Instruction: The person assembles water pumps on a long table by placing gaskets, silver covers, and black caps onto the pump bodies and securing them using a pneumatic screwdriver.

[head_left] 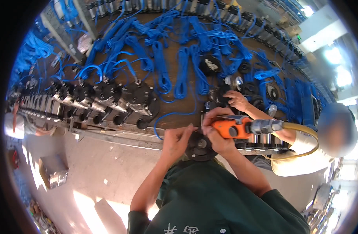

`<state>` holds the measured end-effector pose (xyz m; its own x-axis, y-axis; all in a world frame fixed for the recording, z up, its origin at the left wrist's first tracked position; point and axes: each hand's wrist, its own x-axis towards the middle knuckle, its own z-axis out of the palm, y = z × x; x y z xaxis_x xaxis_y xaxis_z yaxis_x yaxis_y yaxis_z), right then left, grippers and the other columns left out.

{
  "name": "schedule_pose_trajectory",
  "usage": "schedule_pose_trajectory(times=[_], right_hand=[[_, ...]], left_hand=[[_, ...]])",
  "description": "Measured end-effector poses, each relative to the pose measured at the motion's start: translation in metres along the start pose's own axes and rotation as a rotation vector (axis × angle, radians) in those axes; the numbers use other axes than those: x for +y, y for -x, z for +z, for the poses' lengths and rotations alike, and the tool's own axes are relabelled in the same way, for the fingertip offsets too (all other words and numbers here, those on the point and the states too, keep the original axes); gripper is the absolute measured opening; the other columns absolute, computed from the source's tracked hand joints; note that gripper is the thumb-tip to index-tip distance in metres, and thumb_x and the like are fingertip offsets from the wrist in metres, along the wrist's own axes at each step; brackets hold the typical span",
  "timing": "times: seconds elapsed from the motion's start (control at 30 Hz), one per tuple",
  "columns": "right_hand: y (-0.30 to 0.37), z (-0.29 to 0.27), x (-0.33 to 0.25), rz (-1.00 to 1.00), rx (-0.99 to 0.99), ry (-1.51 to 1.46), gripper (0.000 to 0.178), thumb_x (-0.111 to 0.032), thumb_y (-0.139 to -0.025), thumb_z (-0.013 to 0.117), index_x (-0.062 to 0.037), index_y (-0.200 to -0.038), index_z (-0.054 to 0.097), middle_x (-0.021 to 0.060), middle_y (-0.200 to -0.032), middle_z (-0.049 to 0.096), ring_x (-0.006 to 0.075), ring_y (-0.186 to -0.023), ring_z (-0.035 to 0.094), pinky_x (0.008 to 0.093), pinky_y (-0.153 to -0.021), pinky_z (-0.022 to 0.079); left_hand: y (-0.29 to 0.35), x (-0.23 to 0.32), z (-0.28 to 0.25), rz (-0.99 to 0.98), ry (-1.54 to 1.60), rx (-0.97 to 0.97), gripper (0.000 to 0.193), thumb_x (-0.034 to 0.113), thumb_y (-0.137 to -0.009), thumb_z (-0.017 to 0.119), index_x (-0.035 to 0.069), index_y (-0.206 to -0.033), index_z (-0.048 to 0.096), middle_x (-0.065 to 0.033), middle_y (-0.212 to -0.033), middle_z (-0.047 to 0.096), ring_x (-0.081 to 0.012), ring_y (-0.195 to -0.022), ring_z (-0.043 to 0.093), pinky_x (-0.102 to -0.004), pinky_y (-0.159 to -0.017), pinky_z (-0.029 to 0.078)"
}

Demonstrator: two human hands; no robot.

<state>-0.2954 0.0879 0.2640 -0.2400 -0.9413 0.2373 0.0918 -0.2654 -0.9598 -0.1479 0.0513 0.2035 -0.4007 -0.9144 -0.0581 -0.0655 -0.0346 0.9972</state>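
Note:
My right hand (pixel 221 141) is wrapped round an orange hand-held air tool (pixel 226 128), which lies sideways with its metal fitting and yellow hose (pixel 312 134) running off to the right. Close by on the left, the thumb and fingers of my left hand (pixel 175 141) come together in a pinch; what they hold is too small to make out. Between and just below both hands sits a round black pump end (pixel 201 147), in front of my body at the bench edge. The tool's working tip is hidden behind my fingers.
Several pumps with black round ends (pixel 138 95) line the bench's left side. Bundles of blue cable (pixel 181 74) cover the bench behind. A co-worker (pixel 304 152) at the right reaches a hand (pixel 238 101) over black parts near my tool. A cardboard box (pixel 53 171) stands on the floor.

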Motion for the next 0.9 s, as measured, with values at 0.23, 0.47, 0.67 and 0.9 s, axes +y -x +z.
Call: schedule_pose_trajectory(times=[0.23,0.47,0.67,0.9], right_hand=[[-0.006,0.003,-0.002,-0.01,-0.038,-0.02,0.024,0.003,-0.078,0.062,-0.001,-0.1,0.057,0.005,-0.086,0.06,0.0085,-0.079,0.059,0.0237,-0.071,0.05],[-0.004,0.001,-0.014,-0.041,-0.045,0.016,0.03,0.004,-0.076,0.061,0.0033,-0.106,0.059,0.0066,-0.085,0.063,0.0102,-0.079,0.062,0.024,-0.072,0.051],[0.015,-0.026,-0.062,0.07,-0.049,0.052,0.023,0.003,-0.075,0.061,0.0013,-0.097,0.06,0.007,-0.084,0.064,0.0111,-0.078,0.063,0.0244,-0.071,0.052],[0.014,-0.046,-0.051,-0.408,-0.051,-0.07,0.031,-0.004,-0.084,0.062,-0.0031,-0.111,0.046,0.0107,-0.087,0.057,0.0148,-0.061,0.056,0.0333,-0.066,0.052]], left_hand=[[-0.002,-0.011,0.008,0.012,0.035,-0.001,0.018,0.007,-0.093,0.058,-0.004,-0.104,0.067,-0.0026,-0.068,0.061,-0.0027,-0.064,0.05,-0.0217,-0.055,0.039],[0.004,-0.075,-0.022,-0.601,1.057,0.289,0.013,0.018,-0.096,0.053,0.006,-0.093,0.058,0.0029,-0.066,0.045,-0.0085,-0.055,0.041,-0.0231,-0.051,0.032],[0.023,-0.116,-0.048,-0.649,1.249,0.589,0.017,0.002,-0.096,0.045,-0.006,-0.107,0.055,-0.0133,-0.092,0.057,-0.0215,-0.081,0.054,-0.0332,-0.073,0.05],[0.031,0.003,-0.02,-0.326,0.956,0.234,0.027,0.01,-0.099,0.052,-0.003,-0.122,0.055,-0.0139,-0.11,0.065,-0.0147,-0.086,0.06,-0.0227,-0.074,0.052]])
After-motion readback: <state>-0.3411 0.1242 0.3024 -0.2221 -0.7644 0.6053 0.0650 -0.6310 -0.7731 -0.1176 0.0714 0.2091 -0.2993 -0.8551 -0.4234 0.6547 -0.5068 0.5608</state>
